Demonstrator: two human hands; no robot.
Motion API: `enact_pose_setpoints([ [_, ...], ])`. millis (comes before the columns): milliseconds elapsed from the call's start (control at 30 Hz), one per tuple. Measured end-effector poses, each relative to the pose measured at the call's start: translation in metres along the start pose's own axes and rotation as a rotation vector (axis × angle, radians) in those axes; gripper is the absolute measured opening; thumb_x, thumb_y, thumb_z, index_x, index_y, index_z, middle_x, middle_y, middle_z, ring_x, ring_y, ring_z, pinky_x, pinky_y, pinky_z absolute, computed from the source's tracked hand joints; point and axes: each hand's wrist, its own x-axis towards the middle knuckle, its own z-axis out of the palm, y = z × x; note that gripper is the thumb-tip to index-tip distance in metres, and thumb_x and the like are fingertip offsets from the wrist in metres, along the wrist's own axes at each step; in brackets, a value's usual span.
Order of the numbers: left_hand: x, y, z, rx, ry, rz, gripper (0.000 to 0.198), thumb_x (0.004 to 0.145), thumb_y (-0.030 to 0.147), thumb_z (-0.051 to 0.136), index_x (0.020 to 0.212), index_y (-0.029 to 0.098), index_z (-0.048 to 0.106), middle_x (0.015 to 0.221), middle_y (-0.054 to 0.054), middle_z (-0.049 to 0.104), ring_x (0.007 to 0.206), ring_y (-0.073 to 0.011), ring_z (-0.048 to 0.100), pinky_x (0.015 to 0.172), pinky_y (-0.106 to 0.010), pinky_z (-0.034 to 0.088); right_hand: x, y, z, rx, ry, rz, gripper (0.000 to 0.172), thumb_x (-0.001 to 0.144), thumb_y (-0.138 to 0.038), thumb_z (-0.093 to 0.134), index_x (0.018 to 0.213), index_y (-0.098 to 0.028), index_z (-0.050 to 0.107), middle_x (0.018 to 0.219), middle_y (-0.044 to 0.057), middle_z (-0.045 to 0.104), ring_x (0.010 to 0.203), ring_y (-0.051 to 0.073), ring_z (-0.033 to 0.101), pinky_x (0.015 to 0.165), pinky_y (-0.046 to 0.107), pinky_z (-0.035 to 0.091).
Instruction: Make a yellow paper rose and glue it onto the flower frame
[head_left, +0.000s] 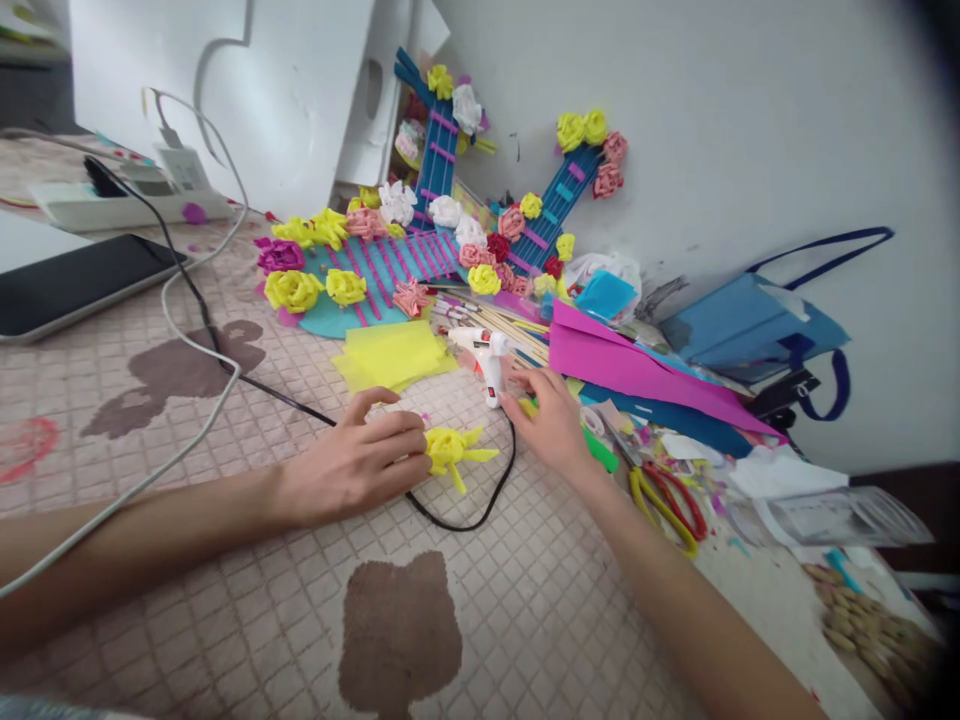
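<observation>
My left hand (367,460) is closed with its fingers curled at the left side of a yellow paper flower (448,452), whose loose strips stick out to the right. My right hand (550,420) has thumb and forefinger apart beside the handle of a white hot glue gun (489,362). The thumb tip is at the handle or very near it; the other fingers are partly hidden. The gun's black cord (480,524) loops around below the flower and passes under my left hand. A stack of yellow crepe paper sheets (390,355) lies just beyond.
Blue paper decorations (442,160) with paper flowers lean at the back. Scissors (660,500), a magenta sheet (630,370) and sticks lie to the right. A phone (82,280), a power strip (90,205) and a white cable (202,420) are on the left.
</observation>
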Motion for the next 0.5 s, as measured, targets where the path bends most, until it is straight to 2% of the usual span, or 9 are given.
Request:
enact_pose_setpoints([
  [133, -0.001, 0.0, -0.001, -0.008, -0.005, -0.002, 0.014, 0.091, 0.012, 0.045, 0.09, 0.019, 0.057, 0.087, -0.001, 0.066, 0.093, -0.0169, 0.057, 0.095, -0.043, 0.026, 0.038, -0.006, 0.026, 0.016, -0.061, 0.084, 0.028, 0.075, -0.038, 0.063, 0.091, -0.015, 0.062, 0.081, 0.008, 0.063, 0.076, 0.023, 0.058, 0.068, 0.033, 0.045],
  [233, -0.001, -0.001, -0.001, -0.013, -0.003, -0.006, 0.016, 0.092, 0.011, 0.043, 0.09, 0.02, 0.057, 0.086, 0.0, 0.066, 0.093, -0.0158, 0.057, 0.095, -0.042, 0.026, 0.047, -0.011, 0.033, 0.09, -0.068, 0.147, 0.027, 0.078, -0.042, 0.057, 0.075, -0.016, 0.062, 0.065, 0.003, 0.059, 0.06, 0.017, 0.054, 0.058, 0.028, 0.04],
  [367, -0.001, -0.002, -0.001, -0.025, -0.01, 0.0, 0.018, 0.092, 0.011, 0.041, 0.09, 0.02, 0.057, 0.088, -0.001, 0.067, 0.093, -0.0158, 0.058, 0.095, -0.042, 0.026, 0.028, -0.021, 0.014, 0.203, 0.029, 0.198, 0.027, 0.078, -0.039, 0.056, 0.065, -0.016, 0.057, 0.058, 0.0, 0.054, 0.054, 0.013, 0.047, 0.052, 0.025, 0.035],
  [433, -0.002, -0.002, -0.002, -0.031, -0.006, 0.002, 0.018, 0.093, 0.011, 0.041, 0.091, 0.019, 0.057, 0.088, -0.001, 0.067, 0.093, -0.0159, 0.058, 0.096, -0.042, 0.026, 0.006, -0.028, -0.003, 0.282, 0.076, 0.252, 0.026, 0.078, -0.039, 0.057, 0.065, -0.017, 0.056, 0.055, -0.002, 0.05, 0.051, 0.012, 0.044, 0.048, 0.024, 0.035],
  [500, -0.002, -0.002, -0.002, -0.03, -0.002, 0.003, 0.018, 0.093, 0.011, 0.04, 0.092, 0.019, 0.056, 0.088, -0.001, 0.067, 0.094, -0.0158, 0.058, 0.096, -0.042, 0.026, -0.021, -0.036, -0.021, 0.377, 0.055, 0.303, 0.028, 0.081, -0.037, 0.055, 0.061, -0.018, 0.053, 0.051, -0.003, 0.049, 0.046, 0.011, 0.044, 0.045, 0.023, 0.036],
])
